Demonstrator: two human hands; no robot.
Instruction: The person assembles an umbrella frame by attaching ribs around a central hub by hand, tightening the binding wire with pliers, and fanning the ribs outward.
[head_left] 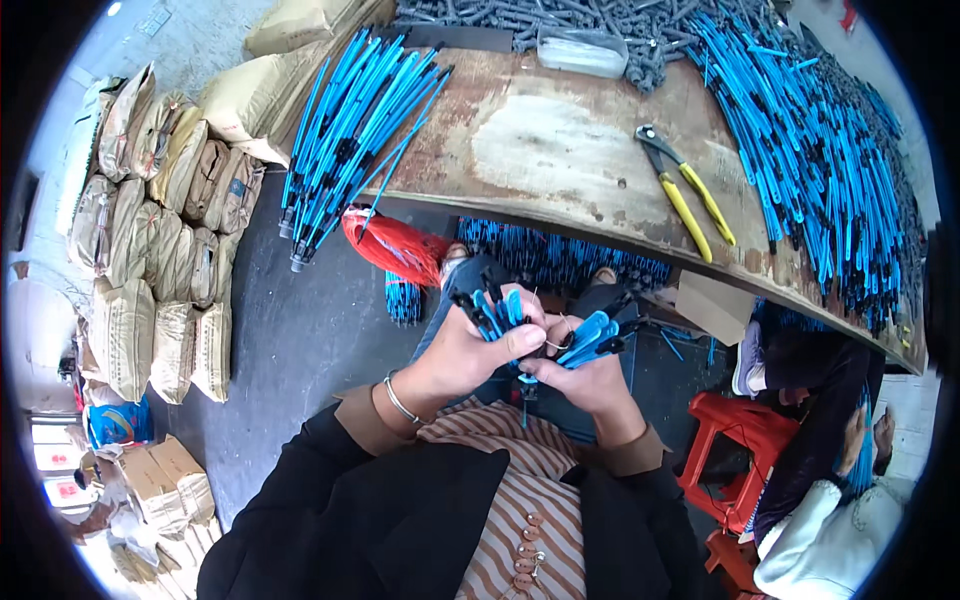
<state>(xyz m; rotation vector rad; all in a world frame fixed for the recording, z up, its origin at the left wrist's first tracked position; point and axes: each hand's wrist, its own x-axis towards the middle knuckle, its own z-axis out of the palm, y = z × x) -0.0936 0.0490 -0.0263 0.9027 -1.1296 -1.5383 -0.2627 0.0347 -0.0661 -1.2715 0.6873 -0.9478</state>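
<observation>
Held in front of my chest is a bundle of blue plastic rods with black ends (594, 332). My left hand (462, 352) is closed round one side of it. My right hand (588, 378) grips the other side, with both thumbs meeting over the middle. Between the fingers, a thin pale tie (566, 338) loops at the bundle; whether it is fastened I cannot tell. Ahead, on the wooden table (440, 150), a heap of similar rods (365, 120) overhangs the left edge. Yellow-handled pliers (688, 195) lie open to the right.
A large pile of blue rods (815, 165) covers the table's right end, with grey fittings (470, 12) and a clear tray (582, 52) behind. Stacked sacks (130, 250) stand left. A red plastic bag (398, 250) hangs below the table. Right are a red stool (735, 440) and another person (840, 530).
</observation>
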